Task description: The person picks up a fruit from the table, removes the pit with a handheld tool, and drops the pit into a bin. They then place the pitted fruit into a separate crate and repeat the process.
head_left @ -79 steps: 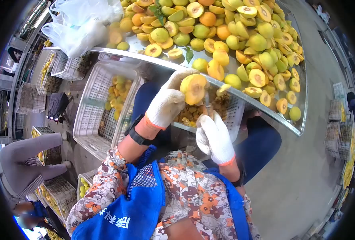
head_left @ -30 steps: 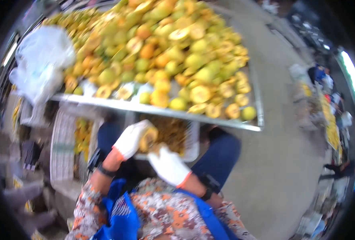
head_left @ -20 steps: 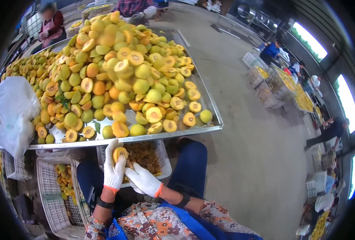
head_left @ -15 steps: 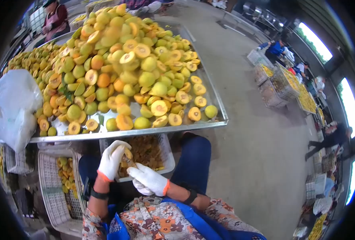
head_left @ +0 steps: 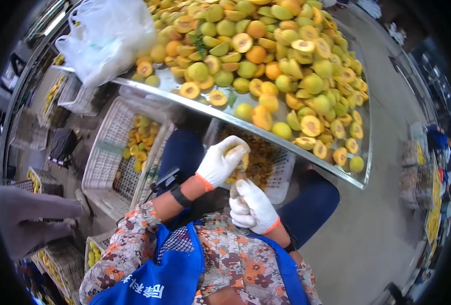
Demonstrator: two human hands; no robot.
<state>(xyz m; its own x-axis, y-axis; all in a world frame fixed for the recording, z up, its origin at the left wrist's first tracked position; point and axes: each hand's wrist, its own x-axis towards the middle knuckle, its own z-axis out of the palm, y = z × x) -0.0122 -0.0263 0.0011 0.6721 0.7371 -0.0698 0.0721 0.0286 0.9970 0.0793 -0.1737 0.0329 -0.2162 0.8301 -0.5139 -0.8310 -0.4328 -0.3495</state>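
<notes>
My left hand [head_left: 222,161], in a white glove with an orange cuff, is closed around a yellow peach half [head_left: 245,161]. Just below it, my right hand [head_left: 254,207], gloved alike, grips a small tool [head_left: 239,176]; its tip meets the fruit, and most of it is hidden by the fingers. Both hands are over a white plastic basket [head_left: 285,178] between my knees, which holds brown-orange pits and scraps. Beyond them, a heap of halved yellow-green peaches [head_left: 286,66] covers a metal-edged table [head_left: 317,165].
A white plastic bag [head_left: 106,40] lies on the table's left corner. To my left stands a crate [head_left: 103,157] with some peach halves in it. A person's legs [head_left: 27,216] are at the far left, among more crates. Stacked crates [head_left: 413,173] stand at the right.
My view has turned left and down, so the table and hands appear farther right. A person's legs now show at the left. Both hands keep their hold on the peach half and tool.
</notes>
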